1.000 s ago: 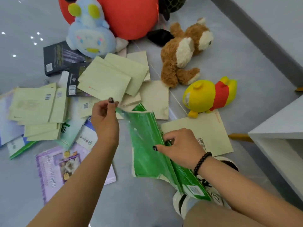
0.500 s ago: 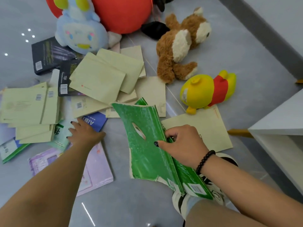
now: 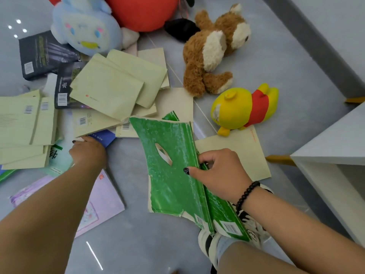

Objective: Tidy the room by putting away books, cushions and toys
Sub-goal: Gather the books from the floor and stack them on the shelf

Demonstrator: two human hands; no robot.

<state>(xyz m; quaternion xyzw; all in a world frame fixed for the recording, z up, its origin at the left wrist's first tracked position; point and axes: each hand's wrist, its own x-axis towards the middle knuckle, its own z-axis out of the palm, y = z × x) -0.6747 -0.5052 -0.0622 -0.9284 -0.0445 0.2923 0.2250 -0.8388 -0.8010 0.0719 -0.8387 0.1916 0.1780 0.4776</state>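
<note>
My right hand [image 3: 219, 175] grips a bundle of worn green books [image 3: 169, 175] by their edge, holding them tilted above the grey floor; the top cover is torn with a hole. My left hand [image 3: 88, 153] reaches out to the left and rests on a blue book [image 3: 105, 137] and a pale teal book [image 3: 59, 161] on the floor. Its fingertips touch the blue book's edge under the pale green books [image 3: 110, 88]. Behind the books lie a blue plush [image 3: 85, 30], a brown dog plush [image 3: 211, 50] and a yellow bear [image 3: 237, 109].
A red cushion [image 3: 142, 12] sits at the back. Two black books [image 3: 39, 54] and another pale green pile [image 3: 23, 123] lie at the left, and a purple book [image 3: 102, 200] under my left arm. A white shelf unit [image 3: 335, 147] stands at the right.
My left hand let go of the green books' top corner, dropped to the floor books on the left, then slid up onto the blue book. My right hand keeps holding the green books.
</note>
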